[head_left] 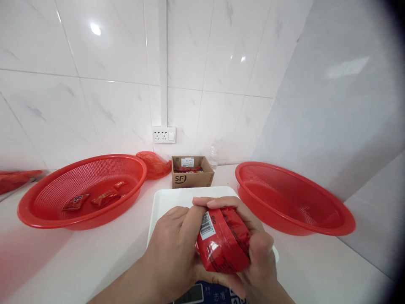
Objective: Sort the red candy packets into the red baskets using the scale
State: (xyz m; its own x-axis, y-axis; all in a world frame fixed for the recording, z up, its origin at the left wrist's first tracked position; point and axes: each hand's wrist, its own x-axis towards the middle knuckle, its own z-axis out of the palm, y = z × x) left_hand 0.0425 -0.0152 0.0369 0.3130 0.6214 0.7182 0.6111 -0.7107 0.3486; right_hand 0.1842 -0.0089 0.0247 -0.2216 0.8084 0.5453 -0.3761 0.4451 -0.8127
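Note:
A shiny red packet (226, 247) with a white barcode label is gripped between both hands at the lower middle of the head view. My left hand (175, 245) closes on its left side, and my right hand (261, 249) wraps its right side and top. Some of the fingertips are hidden behind the packet. Beneath the hands lies a digital scale with a white tray (169, 200) and a dark blue key panel (210, 292) whose display is partly covered.
On the left, a red perforated basket (82, 164) contains several small red packets (106, 197). Another red basket (294, 190) stands at right. Behind the scale are a cardboard box (192, 180) with packets inside, a red plastic bag (154, 165) and a clear bottle (213, 154) by the tiled wall.

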